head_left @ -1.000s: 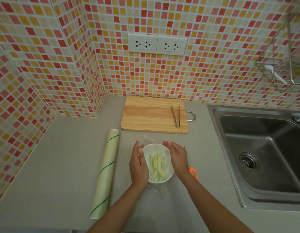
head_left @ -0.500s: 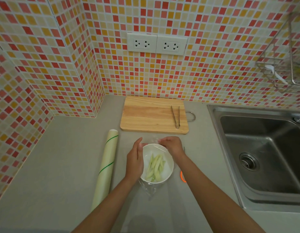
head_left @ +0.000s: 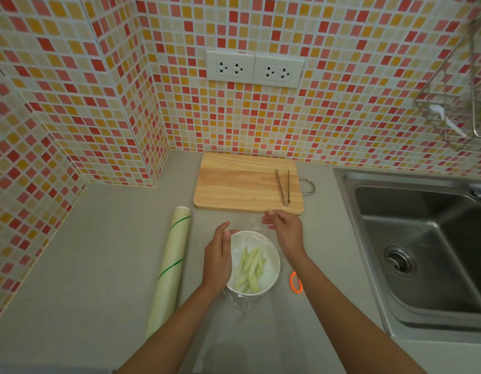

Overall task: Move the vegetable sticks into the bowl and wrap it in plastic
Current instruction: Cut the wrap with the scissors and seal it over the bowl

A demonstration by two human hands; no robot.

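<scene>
A white bowl (head_left: 271, 279) stands on the grey counter and holds several pale green vegetable sticks (head_left: 249, 268). Clear plastic film (head_left: 238, 302) lies over the bowl, and crumpled edges of it stick out at the near and far sides. My left hand (head_left: 217, 259) rests flat against the bowl's left side. Just beyond the bowl's far right rim, my right hand (head_left: 285, 229) is lifted with its fingers spread, next to the bunched film. A roll of plastic wrap (head_left: 171, 265) lies to the left.
A wooden cutting board (head_left: 239, 182) with metal tongs (head_left: 283, 188) on it lies behind the bowl. An orange-handled tool (head_left: 295, 282) sits right of the bowl, partly hidden by my right arm. A steel sink (head_left: 422, 252) is at the right, with a wire rack (head_left: 455, 98) on the wall above it.
My right hand left the bowl's right side, moved to the far rim and now lifts away with fingers spread. The left hand stayed on the bowl's left side.
</scene>
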